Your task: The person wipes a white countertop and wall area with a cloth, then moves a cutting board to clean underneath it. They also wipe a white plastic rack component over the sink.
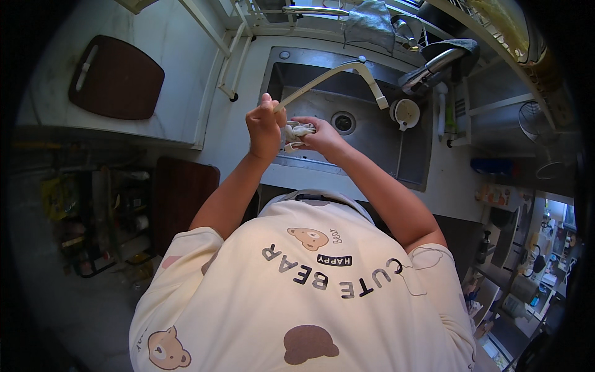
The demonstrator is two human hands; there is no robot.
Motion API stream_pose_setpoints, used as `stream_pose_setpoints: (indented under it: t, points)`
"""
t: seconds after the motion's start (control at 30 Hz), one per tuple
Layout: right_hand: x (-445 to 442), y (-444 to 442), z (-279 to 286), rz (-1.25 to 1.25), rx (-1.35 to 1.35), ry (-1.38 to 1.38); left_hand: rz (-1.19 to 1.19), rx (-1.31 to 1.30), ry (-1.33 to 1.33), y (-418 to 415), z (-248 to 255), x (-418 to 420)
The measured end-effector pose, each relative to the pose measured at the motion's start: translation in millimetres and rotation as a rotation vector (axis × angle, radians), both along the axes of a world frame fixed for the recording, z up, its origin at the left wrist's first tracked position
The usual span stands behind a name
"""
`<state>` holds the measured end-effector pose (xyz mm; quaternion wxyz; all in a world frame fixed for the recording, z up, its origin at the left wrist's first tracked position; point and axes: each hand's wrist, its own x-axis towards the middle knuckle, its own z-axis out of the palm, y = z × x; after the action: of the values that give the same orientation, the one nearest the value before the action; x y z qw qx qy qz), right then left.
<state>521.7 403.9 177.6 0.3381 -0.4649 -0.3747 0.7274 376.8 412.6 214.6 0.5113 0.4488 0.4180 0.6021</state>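
Note:
My left hand (266,128) is closed around the near end of a bent cream-coloured bar (320,80), thumb upward. The bar slants up over the sink, bends, and comes down to a pale end piece. Beside it, my right hand (327,138) holds a crumpled whitish cloth (300,131) against pale parts near the bar's near end. Fingers and cloth hide how these parts join. Both hands are over the near left part of the stainless steel sink (320,108), left of its drain (343,122).
A small white strainer or cup (407,113) sits in the sink's right side. A faucet (430,69) reaches in from the back right. A grey cloth (369,25) hangs behind. White rack legs (237,60) stand left of the sink; a brown cutting board (116,78) lies further left.

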Motion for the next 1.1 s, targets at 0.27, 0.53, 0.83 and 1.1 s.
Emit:
stream_pose_setpoints:
  t: [0.27,0.53,0.83,1.1]
  points:
    - [3.9,8.6,15.4,0.076,0.417,-0.664,-0.075,-0.047,0.031,-7.9,1.4,14.3]
    - [3.7,17.7,4.5,0.188,0.360,-0.667,-0.138,-0.009,0.176,-14.9,2.5,12.6]
    - [12.0,24.8,-5.7,0.217,0.187,-0.421,-0.232,0.004,0.208,-14.6,-13.8,5.0]
    - [-3.9,15.2,-32.7,-0.041,0.298,-0.521,-0.165,0.162,0.261,-1.0,-20.7,1.3]
